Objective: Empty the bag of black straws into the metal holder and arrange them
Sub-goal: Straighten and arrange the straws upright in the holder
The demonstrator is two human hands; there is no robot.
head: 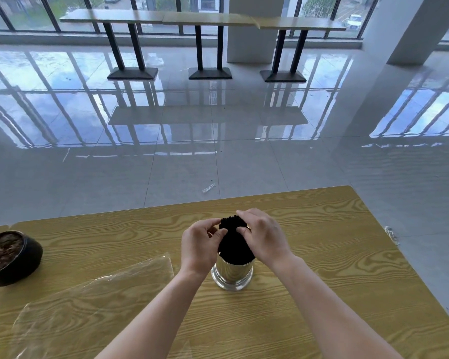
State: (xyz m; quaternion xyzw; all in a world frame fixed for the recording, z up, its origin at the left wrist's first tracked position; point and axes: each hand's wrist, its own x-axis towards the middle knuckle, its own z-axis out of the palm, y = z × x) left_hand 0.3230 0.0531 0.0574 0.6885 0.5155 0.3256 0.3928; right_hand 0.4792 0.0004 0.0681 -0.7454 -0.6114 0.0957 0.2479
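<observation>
A shiny metal holder (231, 274) stands upright near the middle of the wooden table (335, 242). A bundle of black straws (233, 244) stands in it, tops sticking well above the rim. My left hand (201, 246) grips the bundle from the left, thumb and fingers curled round the straws. My right hand (263, 235) grips it from the right, fingers over the straw tops. The clear plastic bag (94, 294) lies flat on the table to the left, with no straws visible in it.
A dark round bowl (11, 257) holding brown material sits at the table's left edge. A small scrap (390, 233) lies at the right edge. Beyond the far edge is glossy tiled floor with a wrapper (208, 188) on it, and high tables by the windows.
</observation>
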